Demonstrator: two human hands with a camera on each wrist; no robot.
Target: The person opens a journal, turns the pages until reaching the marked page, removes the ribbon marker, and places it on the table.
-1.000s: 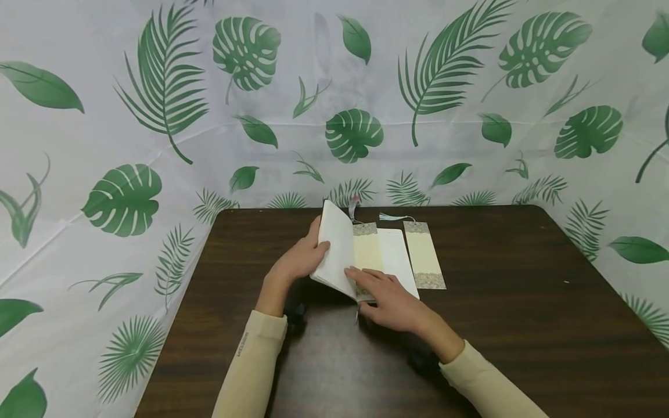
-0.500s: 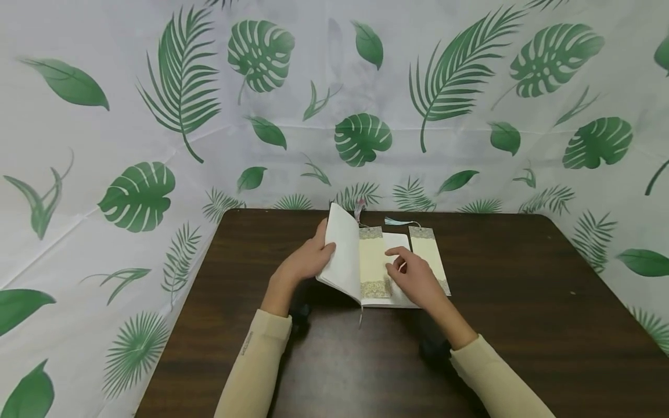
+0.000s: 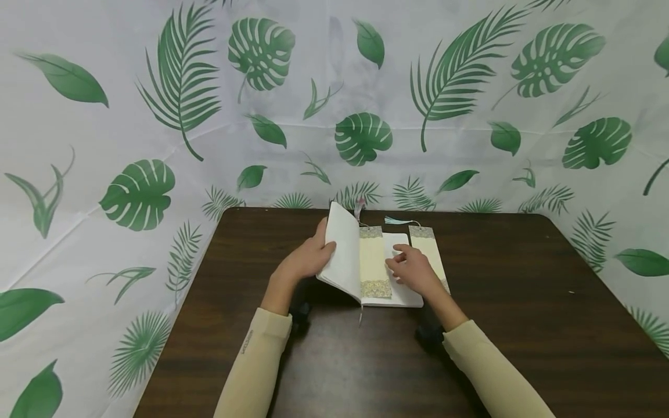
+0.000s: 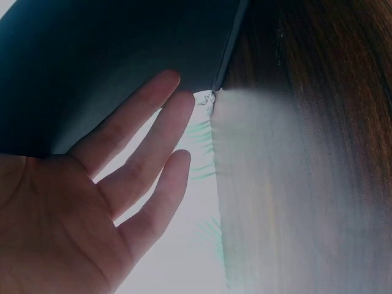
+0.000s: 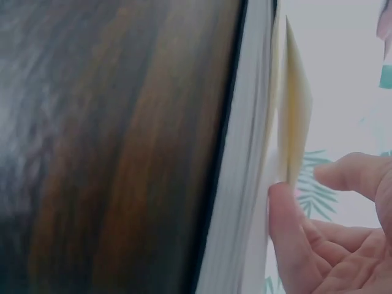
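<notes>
An open notebook (image 3: 342,249) lies at the back of the table, its left pages and cover raised at a slant. My left hand (image 3: 305,258) holds that raised side, thumb on the page and fingers behind; the left wrist view shows them against the dark cover (image 4: 141,61). A cream bookmark (image 3: 372,261) with patterned ends lies in the notebook along the fold. Over the right page, my right hand (image 3: 415,270) has loosely bent fingers and holds nothing. In the right wrist view a fingertip is at the page edges by the bookmark (image 5: 295,104), with the thumb apart.
A second cream bookmark (image 3: 430,249) with a pale blue tassel (image 3: 398,220) lies right of the notebook, partly behind my right hand. A ribbon (image 3: 360,315) hangs from the notebook's lower edge. Leaf-printed cloth (image 3: 292,116) stands behind the dark wooden table (image 3: 502,348).
My right hand has left the bookmark's lower end and moved right, over the right page. The bookmark stays by the fold. My left hand keeps its hold on the notebook.
</notes>
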